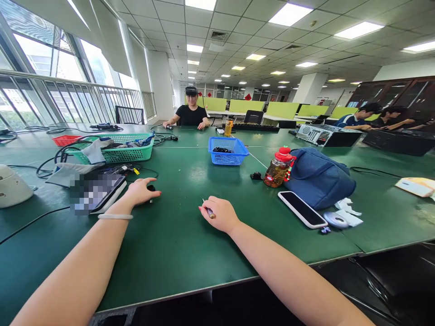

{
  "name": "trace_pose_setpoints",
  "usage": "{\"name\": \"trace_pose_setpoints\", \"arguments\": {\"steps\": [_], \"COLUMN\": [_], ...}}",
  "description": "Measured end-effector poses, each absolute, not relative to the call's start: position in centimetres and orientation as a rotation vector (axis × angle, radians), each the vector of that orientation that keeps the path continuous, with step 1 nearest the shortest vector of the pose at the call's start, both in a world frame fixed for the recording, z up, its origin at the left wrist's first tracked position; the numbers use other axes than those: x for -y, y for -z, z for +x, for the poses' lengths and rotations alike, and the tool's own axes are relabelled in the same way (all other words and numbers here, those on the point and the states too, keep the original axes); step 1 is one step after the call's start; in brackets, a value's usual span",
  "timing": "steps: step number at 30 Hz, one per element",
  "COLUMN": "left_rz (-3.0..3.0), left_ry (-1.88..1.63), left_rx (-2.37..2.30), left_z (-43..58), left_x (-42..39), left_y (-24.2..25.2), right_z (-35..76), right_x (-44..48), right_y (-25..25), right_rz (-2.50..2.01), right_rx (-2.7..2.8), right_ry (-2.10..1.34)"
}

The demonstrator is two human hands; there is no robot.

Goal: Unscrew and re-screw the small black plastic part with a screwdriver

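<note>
While the right hand point(220, 213) is clamped on a slim tool point(211, 213), the left hand point(141, 192) curves around a black part point(152, 188) (gripped or not, I cannot tell).

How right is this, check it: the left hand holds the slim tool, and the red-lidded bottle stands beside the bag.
Not quite: the head view shows the slim tool in the right hand. The red-lidded bottle does stand beside the bag.

right hand point(220, 214), fingers point(208, 205) round slim tool point(211, 214), left hand point(139, 192) by black object point(152, 188), green table point(163, 258)
</note>
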State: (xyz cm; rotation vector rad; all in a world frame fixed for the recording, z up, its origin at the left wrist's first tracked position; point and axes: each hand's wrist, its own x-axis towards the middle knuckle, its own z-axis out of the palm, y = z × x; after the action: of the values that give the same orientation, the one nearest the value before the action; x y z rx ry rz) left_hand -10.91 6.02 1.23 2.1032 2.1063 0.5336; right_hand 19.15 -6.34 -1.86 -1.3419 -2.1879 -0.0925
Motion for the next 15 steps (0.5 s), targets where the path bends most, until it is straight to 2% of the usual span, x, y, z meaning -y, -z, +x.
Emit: {"name": "trace_pose_setpoints", "arguments": {"steps": [4, 15], "left_rz": [2.314, 2.231], "left_ry": [-0.152, -0.182], "left_rx": [-2.027, -2.339], "left_z": [-10.9, -12.3], "left_x": [-5.7, -5.2], "left_y": [-0.6, -0.5], "right_z": [19.2, 19.3], "right_x": [6.2, 6.4], "right_y": [2.0, 1.7], "right_rz": [-1.341, -1.358], "right_rx": [2.176, 2.166], "right_ry": [0.081, 0.021]}}
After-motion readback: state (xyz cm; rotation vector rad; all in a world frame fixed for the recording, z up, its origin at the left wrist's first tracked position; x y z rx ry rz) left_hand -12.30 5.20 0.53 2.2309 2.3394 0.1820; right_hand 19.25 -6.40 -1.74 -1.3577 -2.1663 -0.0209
